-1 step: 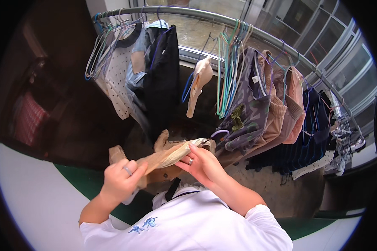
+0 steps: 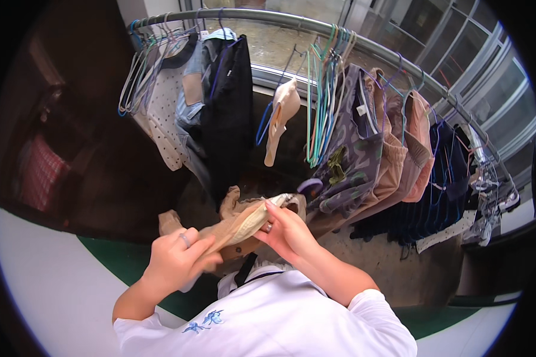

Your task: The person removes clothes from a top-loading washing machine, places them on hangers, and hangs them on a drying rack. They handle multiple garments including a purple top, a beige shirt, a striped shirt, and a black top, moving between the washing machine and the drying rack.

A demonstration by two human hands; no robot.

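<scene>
A sheer beige garment [image 2: 244, 225] with a cream, gathered edge is stretched between my hands in front of my chest. My left hand [image 2: 171, 257] is closed on its left part, the fingers slightly smeared by motion. At the cream edge, my right hand [image 2: 289, 233] pinches the cloth between thumb and fingers. A purple hanger hook [image 2: 309, 185] sticks out past the garment's far right end; the rest of that hanger is hidden. Loose folds of the same beige cloth hang behind my hands.
A curved metal rail [image 2: 280, 19] spans the far side. From it hang dark trousers [image 2: 229, 107], a dotted white garment [image 2: 167, 113], a beige bra [image 2: 284, 107], several bare hangers [image 2: 321, 113], a patterned grey garment [image 2: 360, 137] and brown garments [image 2: 393, 149].
My left hand has moved slightly right, toward my right hand, with its fingers shifting on the cloth. The purple hook has tilted and moved a little. My right hand keeps its pinch.
</scene>
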